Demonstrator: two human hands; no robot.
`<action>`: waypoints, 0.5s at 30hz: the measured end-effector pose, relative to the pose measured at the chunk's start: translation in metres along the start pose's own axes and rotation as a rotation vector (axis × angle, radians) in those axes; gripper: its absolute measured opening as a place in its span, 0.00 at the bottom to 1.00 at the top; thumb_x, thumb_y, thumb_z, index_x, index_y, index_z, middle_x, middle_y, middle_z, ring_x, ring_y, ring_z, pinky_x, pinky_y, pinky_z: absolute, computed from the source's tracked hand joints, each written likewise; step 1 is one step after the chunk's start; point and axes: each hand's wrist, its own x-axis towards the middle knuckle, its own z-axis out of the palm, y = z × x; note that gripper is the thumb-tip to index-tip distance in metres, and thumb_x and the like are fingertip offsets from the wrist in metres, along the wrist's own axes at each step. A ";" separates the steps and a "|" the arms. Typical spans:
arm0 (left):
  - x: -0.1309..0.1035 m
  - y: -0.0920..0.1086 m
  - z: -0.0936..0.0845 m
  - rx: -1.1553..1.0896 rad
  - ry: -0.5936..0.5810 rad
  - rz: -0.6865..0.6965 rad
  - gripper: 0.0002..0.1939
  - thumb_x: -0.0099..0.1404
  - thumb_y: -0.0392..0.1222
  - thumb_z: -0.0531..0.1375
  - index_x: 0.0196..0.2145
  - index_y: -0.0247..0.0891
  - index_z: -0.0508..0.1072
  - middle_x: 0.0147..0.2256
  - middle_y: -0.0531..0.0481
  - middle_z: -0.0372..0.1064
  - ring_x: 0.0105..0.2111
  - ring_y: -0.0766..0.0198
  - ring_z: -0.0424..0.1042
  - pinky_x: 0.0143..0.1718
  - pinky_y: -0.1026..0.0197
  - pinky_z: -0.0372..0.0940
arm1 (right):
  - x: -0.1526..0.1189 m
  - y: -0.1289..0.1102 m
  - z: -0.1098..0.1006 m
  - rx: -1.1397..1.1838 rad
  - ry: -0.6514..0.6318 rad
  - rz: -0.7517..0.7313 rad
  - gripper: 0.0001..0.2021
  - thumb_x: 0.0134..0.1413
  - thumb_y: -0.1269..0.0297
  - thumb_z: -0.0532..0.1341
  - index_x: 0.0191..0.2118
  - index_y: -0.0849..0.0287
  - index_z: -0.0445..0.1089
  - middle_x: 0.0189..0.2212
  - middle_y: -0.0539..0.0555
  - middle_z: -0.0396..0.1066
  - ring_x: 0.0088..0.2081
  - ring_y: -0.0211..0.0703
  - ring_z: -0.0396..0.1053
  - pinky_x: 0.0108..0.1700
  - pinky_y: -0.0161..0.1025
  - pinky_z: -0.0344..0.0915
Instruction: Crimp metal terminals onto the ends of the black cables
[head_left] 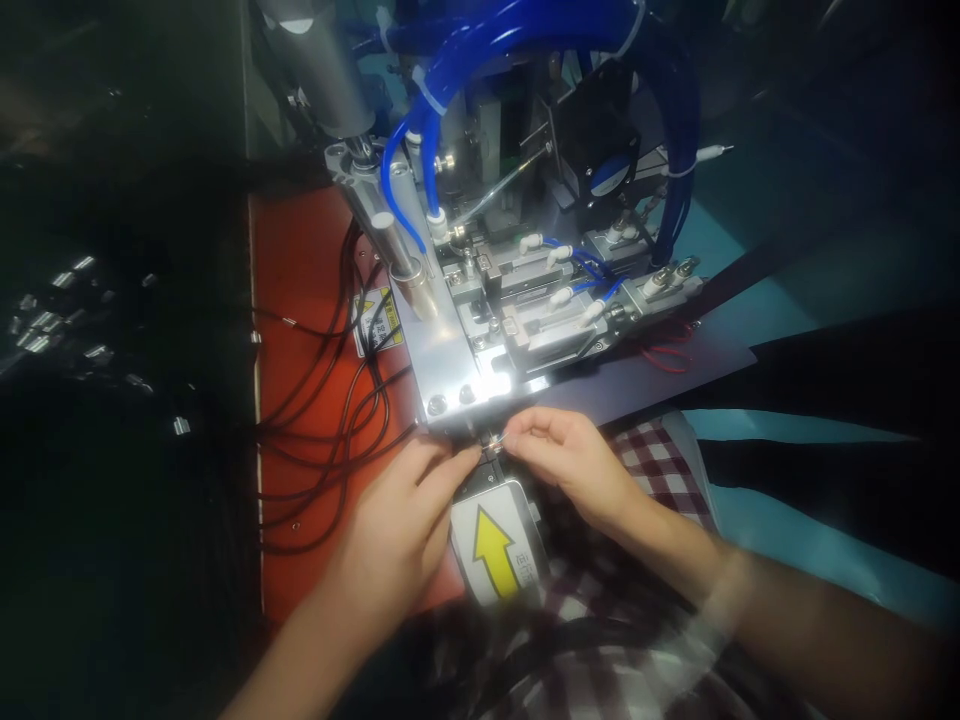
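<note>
Both hands meet at the front of a metal bench machine [450, 360], just below its bright plate. My right hand [574, 460] is closed in a pinch, with a small shiny piece [496, 442] at its fingertips, too small to name. My left hand [397, 520] reaches in from the other side. Its thumb points at the same small piece, while its other fingertips are hidden under the plate's edge. Right below the hands sits a white block with a yellow arrow [495, 550] pointing toward the machine.
Black cables [352, 420] lie loose across the orange-red surface [300, 260] at left. Blue air tubes [517, 30] arch over the machine, which has pneumatic cylinders [555, 330] at right. A warning label [379, 320] sits beside the metal post. Checked cloth [660, 465] shows below.
</note>
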 end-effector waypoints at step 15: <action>0.002 0.001 -0.001 0.010 0.006 0.011 0.15 0.65 0.26 0.51 0.44 0.32 0.73 0.37 0.46 0.67 0.37 0.66 0.71 0.36 0.69 0.68 | -0.002 0.005 -0.001 -0.193 0.058 -0.133 0.07 0.50 0.62 0.63 0.30 0.61 0.70 0.25 0.51 0.69 0.26 0.38 0.65 0.30 0.36 0.63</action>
